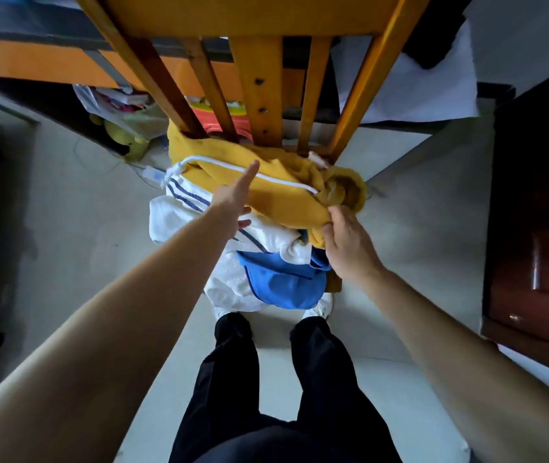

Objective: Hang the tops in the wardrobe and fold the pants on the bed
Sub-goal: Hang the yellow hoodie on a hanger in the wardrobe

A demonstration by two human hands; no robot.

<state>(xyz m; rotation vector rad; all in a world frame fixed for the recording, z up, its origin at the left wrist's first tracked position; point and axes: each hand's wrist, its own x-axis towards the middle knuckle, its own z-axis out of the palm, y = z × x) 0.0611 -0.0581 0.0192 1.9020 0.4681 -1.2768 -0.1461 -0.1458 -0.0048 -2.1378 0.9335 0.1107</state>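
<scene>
A pile of clothes lies on the seat of a wooden chair (259, 95) in front of me. On top is a yellow top (276, 195) with a white zip. Under it sit a white garment with dark blue stripes (183, 208) and a blue garment (283, 285). My right hand (346, 245) pinches the near right edge of the yellow top. Just left of it, my left hand (236, 202) reaches over the pile with its fingers stretched out flat, touching the yellow top's left part and holding nothing.
Beyond the chair stands a desk with an orange front (32, 65), with bags and a yellow toy (122, 135) under it. A dark brown wooden cabinet (540, 208) stands at the right. White cloth (413, 88) hangs at the upper right. My legs stand on pale floor.
</scene>
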